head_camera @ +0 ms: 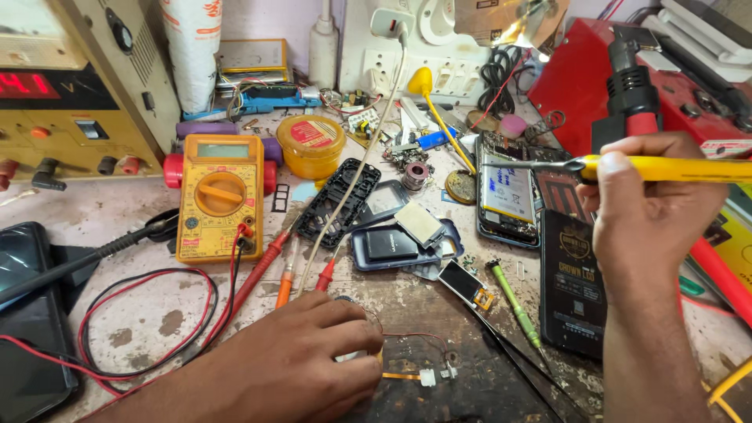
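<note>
My right hand [654, 200] grips a yellow-handled soldering iron [666, 168], held level with its metal tip [509, 164] pointing left above an opened phone [507, 196]. My left hand [305, 356] lies fingers-down on the worn bench, pressing on a small round part that it mostly hides. Thin red wires and a small white connector [427, 377] trail from under its fingers. No other hand is in view.
A yellow multimeter [219, 196] with red probes [258, 266] sits left of centre, a bench power supply [70, 86] behind it. Phone covers and parts [392, 243], a green screwdriver [517, 301], tweezers [517, 360], a yellow flux tin [311, 145] and a black box [572, 282] crowd the bench.
</note>
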